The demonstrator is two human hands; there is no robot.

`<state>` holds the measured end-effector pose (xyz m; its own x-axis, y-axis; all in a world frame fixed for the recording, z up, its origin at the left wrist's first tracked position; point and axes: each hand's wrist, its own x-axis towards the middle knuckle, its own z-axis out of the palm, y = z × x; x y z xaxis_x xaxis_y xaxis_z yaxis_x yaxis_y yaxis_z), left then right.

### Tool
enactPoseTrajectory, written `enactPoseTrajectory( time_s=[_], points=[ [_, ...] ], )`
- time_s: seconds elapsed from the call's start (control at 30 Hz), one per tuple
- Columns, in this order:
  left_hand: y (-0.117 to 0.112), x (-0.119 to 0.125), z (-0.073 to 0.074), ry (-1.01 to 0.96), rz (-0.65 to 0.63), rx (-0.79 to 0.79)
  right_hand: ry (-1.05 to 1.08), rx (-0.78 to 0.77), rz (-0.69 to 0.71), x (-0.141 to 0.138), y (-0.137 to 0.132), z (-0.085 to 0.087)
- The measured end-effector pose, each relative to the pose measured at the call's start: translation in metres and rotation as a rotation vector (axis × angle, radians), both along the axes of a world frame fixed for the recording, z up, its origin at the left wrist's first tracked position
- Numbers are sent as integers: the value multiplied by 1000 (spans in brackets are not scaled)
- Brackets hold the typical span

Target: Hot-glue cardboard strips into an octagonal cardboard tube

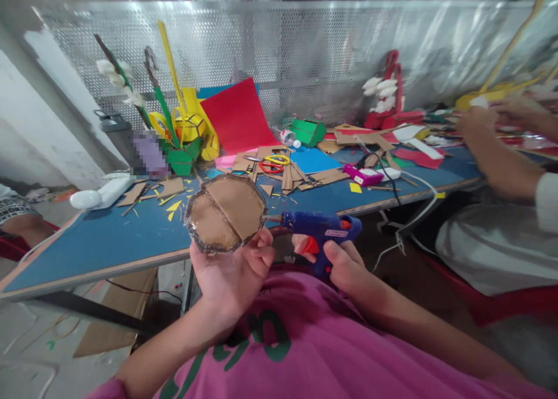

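Observation:
My left hand [231, 271] grips the lower edge of a brown cardboard piece [224, 212], an octagon-like shape with a ridge across its middle, held up over my lap. My right hand [344, 264] is closed round the handle of a blue glue gun [320, 227] with a red trigger. The gun's nozzle points left and touches the right edge of the cardboard piece.
A blue-topped table [108, 236] holds cardboard scraps, scissors with red and yellow handles [272, 163], red paper [239, 119], yellow and green paper models [187, 133], a pink object [362, 175] and cables. Another person's hands [483, 126] work at the right. A perforated metal screen stands behind.

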<state>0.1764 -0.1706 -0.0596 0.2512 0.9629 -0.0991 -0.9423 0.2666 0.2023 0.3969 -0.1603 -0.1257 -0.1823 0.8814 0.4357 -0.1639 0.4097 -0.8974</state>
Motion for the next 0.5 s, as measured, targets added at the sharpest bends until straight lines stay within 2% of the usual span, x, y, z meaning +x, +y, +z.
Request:
enactPoseTrajectory(
  time_s=[0.27,0.5],
  points=[
    [2,-2,-7,4,-10,4,-7,-4,16,-4,-9,18],
    [1,-2,-3,-13,-27,30,-12,81,6,0,3,14]
  ],
)
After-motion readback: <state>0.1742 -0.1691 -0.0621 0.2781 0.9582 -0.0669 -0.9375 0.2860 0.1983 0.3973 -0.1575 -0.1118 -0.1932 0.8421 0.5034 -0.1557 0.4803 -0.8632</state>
